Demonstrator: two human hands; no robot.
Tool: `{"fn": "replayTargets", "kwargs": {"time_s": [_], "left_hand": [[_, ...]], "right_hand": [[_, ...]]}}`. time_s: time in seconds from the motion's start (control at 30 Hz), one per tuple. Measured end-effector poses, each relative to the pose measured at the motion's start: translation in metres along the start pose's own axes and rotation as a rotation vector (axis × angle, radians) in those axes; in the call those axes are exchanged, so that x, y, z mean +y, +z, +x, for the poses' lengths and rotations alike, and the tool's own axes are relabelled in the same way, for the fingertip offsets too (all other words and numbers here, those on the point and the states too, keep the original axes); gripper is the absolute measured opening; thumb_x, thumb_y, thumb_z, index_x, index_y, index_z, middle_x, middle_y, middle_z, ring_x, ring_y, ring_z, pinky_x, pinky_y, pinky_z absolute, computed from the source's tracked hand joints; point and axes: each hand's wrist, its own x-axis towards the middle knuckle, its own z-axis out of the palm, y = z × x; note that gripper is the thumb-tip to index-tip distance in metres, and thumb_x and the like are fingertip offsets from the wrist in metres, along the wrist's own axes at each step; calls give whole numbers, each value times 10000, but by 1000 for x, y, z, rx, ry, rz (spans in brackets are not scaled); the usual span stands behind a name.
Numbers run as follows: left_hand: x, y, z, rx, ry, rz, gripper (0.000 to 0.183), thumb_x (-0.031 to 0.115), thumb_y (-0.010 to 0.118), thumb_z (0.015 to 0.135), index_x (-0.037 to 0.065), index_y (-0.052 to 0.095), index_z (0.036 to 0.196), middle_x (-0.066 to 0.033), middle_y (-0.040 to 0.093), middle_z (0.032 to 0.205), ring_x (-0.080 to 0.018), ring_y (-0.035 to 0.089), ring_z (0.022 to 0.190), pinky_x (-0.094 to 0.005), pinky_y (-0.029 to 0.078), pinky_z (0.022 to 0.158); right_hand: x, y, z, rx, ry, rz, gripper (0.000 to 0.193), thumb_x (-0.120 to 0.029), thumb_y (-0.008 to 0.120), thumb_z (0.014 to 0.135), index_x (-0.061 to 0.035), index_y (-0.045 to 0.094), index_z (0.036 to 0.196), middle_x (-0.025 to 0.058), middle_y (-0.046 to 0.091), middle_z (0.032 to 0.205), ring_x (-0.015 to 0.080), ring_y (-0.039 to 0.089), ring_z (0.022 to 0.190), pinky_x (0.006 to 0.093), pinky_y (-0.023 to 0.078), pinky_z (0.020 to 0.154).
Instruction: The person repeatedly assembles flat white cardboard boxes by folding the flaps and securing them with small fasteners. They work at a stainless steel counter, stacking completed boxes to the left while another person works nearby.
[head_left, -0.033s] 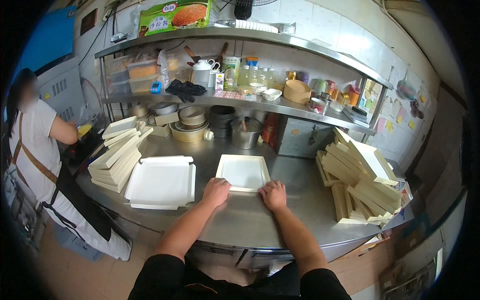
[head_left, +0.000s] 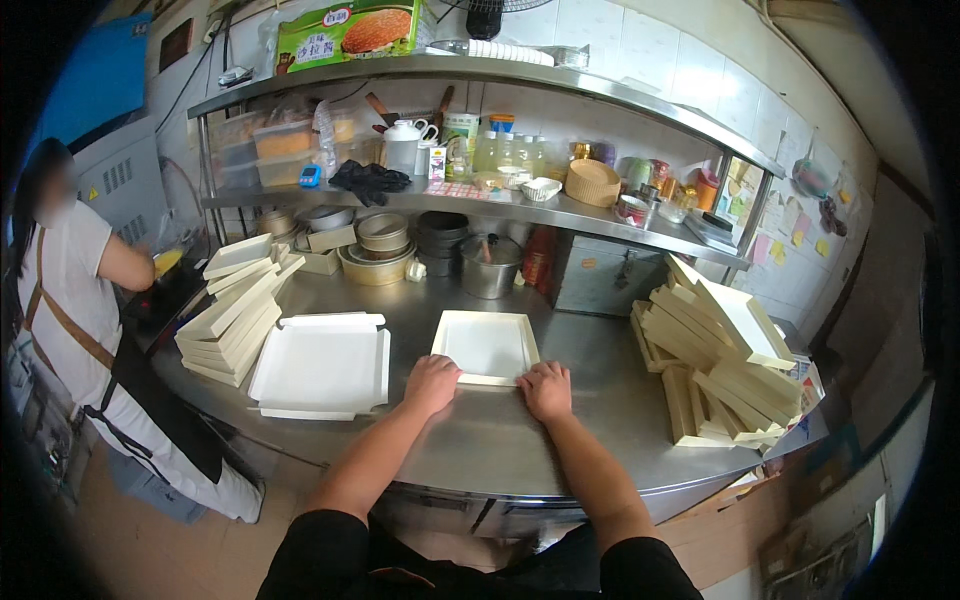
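Left hand (head_left: 431, 384) and right hand (head_left: 546, 389) curled, knuckles pressing the near rim of the white paper tray (head_left: 486, 345) just ahead; uneven pressure likely to crease or skid it across the steel counter (head_left: 500, 440).

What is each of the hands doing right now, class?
Left hand: curled, pressing the near left corner of the white paper tray on the steel table.
Right hand: curled, pressing the tray's near right corner.

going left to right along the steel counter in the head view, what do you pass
stack of folded white boxes → flat unfolded white box → left hand → right hand → pile of folded boxes
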Motion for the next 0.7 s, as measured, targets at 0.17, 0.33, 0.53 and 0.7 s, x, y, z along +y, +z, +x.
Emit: {"fn": "replayTargets", "kwargs": {"time_s": [0.17,0.33,0.53,0.7], "left_hand": [[15,-16,-1,-3,-33,-49,280,297,621,1073,84,791,1006,-119,778,1039,-318,728,1035,-468,509,1047],[66,-2,-6,-148,-8,-25,243,295,646,1050,102,795,1060,-81,758,1177,-289,672,1224,-554,391,1218],[49,0,-4,-179,122,-400,300,268,674,1025,107,777,1256,-86,735,1391,-300,597,1419,-496,416,1236],[28,-2,2,-329,120,-677,268,136,698,996,49,796,1230,-115,763,1345,-318,622,1401,-466,473,1204]], "right_hand": [[-13,-3,3,-71,105,-139,241,-295,666,1031,-112,824,1036,94,770,1163,322,656,1200,481,478,1044],[-32,16,0,-160,-194,290,184,-136,671,954,-112,786,1096,130,764,1134,381,680,1123,505,514,1047],[-5,13,1,-108,6,162,177,-108,646,947,-144,786,1048,108,764,1125,340,669,1233,594,341,1282],[-12,4,1,-219,-180,443,172,-131,733,922,-127,793,1083,106,766,1133,345,684,1188,579,367,1264]]}}
